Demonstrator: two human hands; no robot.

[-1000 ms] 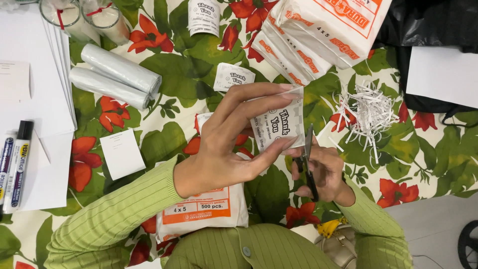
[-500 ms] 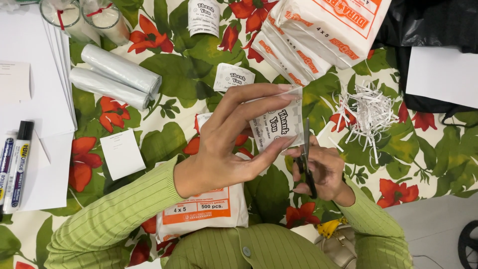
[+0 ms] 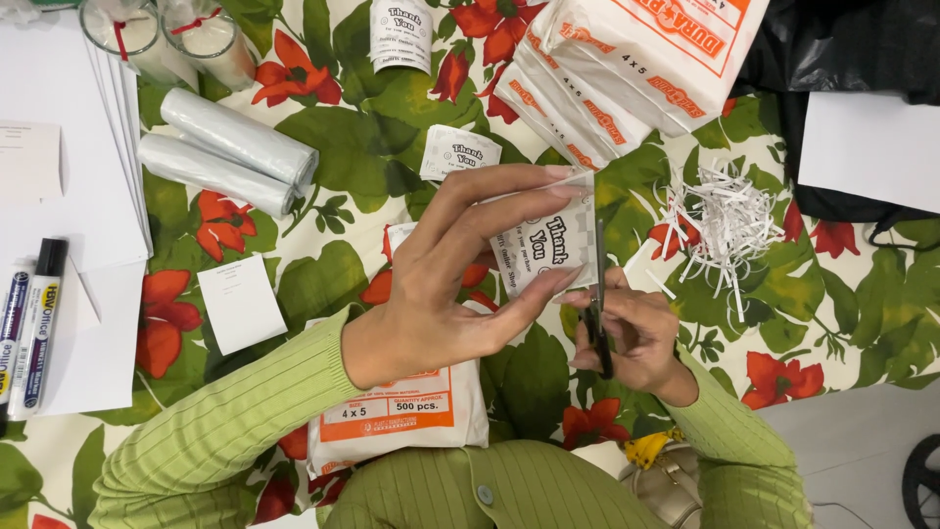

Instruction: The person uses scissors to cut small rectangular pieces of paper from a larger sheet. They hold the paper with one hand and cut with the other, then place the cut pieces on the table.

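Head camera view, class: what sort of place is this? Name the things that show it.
Probably a home craft or packing table: a red-flowered green tablecloth, white shredded paper strips, and packs of small plastic bags.

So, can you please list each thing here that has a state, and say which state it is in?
left hand: fingers pinch the printed label, held above the table
printed label: upright in the fingers, scissor blades at its right edge
right hand: gripping the scissors
scissors: blades pointing up, against the label
two plastic rolls: lying rolled, side by side
markers: capped, lying flat
shredded paper: loose pile
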